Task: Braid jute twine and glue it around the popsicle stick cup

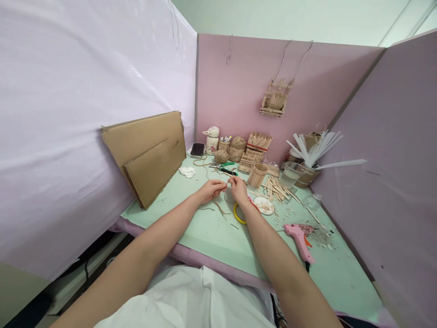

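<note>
Note left hand (212,191) and right hand (238,189) closed in fingertip pinches, nearly meeting above the table (205,232), presumably for fine control; cannot make out any item between them. Below, find brown strands (221,209). Just beyond the right hand, locate the slatted cup (257,176), upright. Rightward, see loose sticks (276,189); nearer, a white dish (266,212), probably for containing small pieces (263,205). Farther right, observe the pink glue gun (298,237), likely there for right-hand reach.
</note>
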`<state>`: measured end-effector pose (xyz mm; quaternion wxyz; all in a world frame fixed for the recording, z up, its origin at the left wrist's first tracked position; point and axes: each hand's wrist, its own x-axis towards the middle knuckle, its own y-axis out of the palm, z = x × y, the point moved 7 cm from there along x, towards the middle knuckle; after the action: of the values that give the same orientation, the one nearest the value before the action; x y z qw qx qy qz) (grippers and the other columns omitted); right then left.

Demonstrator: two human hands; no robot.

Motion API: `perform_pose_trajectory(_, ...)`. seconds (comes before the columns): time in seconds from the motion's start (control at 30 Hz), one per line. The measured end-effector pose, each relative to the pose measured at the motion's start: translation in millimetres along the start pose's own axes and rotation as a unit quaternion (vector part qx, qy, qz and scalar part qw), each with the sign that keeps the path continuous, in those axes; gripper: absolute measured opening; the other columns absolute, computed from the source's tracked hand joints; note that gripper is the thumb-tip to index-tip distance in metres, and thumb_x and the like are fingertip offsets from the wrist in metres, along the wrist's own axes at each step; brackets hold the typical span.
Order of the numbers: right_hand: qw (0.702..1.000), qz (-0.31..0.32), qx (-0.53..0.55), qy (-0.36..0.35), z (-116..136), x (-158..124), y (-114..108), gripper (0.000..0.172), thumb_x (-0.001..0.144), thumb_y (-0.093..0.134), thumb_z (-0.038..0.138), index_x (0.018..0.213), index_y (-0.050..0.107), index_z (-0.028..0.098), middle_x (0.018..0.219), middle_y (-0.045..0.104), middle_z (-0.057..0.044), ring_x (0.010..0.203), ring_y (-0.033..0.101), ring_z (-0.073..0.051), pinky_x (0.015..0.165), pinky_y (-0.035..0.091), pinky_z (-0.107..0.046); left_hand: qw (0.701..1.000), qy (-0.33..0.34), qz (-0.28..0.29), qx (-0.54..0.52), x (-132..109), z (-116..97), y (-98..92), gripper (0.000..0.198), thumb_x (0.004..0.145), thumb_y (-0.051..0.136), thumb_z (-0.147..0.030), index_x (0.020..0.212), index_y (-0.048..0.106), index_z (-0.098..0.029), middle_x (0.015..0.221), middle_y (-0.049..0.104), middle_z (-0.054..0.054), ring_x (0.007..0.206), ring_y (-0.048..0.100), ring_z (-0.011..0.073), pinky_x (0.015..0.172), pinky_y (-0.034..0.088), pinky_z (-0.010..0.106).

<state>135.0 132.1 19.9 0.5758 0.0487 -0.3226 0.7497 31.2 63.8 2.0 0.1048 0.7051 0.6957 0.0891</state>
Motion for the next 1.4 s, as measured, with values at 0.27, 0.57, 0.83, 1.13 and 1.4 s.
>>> perform_pose_trajectory(0.27, 0.999, -0.028, -0.028, 0.018, -18, 3, -1, 0.019, 0.077, 0.041, 0.028, 0.07, 0.058, 0.02, 0.072, 0.061, -0.004, 0.073, 0.051, -0.018, 0.075, 0.039, -0.031, 0.999, 0.005, 0.033, 0.021, -3, -2, 5.7, 0.036, 0.059, 0.077, -0.04, 0.074, 0.063, -0.011, 0.063, 0.056, 0.0, 0.045, 0.027, 0.0016, 0.044, 0.014, 0.022)
perform_pose_trajectory(0.57, 0.996, -0.084, -0.026, -0.023, -4, 1, -13, 0.025, 0.074, 0.044, 0.021, 0.095, 0.058, 0.017, 0.101, 0.056, -0.011, 0.09, 0.052, -0.021, 0.085, 0.041, -0.037, 0.994, 0.077, -0.063, 0.05, 1, -10, -7.8, 0.032, 0.062, 0.073, -0.041, 0.075, 0.066, -0.013, 0.061, 0.055, -0.001, 0.044, 0.027, 0.0032, 0.044, 0.015, 0.023)
perform_pose_trajectory(0.83, 0.987, -0.042, -0.01, -0.156, 41, -14, -10, 0.023, 0.08, 0.046, 0.019, 0.101, 0.056, 0.02, 0.107, 0.047, -0.01, 0.103, 0.049, -0.022, 0.086, 0.044, -0.036, 0.968, 0.12, -0.174, 0.133, -1, -18, -23.6, 0.025, 0.066, 0.066, -0.039, 0.074, 0.067, -0.015, 0.061, 0.055, -0.002, 0.048, 0.034, 0.0069, 0.049, 0.025, 0.024)
perform_pose_trajectory(1.13, 0.976, -0.008, -0.066, -0.21, 53, -17, -5, 0.018, 0.085, 0.047, 0.023, 0.088, 0.065, 0.021, 0.098, 0.053, -0.009, 0.097, 0.05, -0.022, 0.087, 0.042, -0.038, 0.954, 0.143, -0.173, 0.198, -6, -24, -17.8, 0.019, 0.068, 0.061, -0.033, 0.067, 0.064, -0.014, 0.06, 0.056, -0.001, 0.056, 0.043, 0.0094, 0.057, 0.034, 0.024)
perform_pose_trajectory(1.4, 0.992, 0.003, -0.044, -0.121, 37, -11, -2, 0.017, 0.085, 0.045, 0.025, 0.078, 0.059, 0.019, 0.085, 0.061, -0.006, 0.086, 0.053, -0.02, 0.08, 0.04, -0.033, 0.944, 0.16, -0.163, 0.238, -2, -22, -16.3, 0.021, 0.068, 0.058, -0.028, 0.079, 0.069, -0.014, 0.068, 0.063, 0.002, 0.066, 0.052, 0.0131, 0.064, 0.042, 0.026)
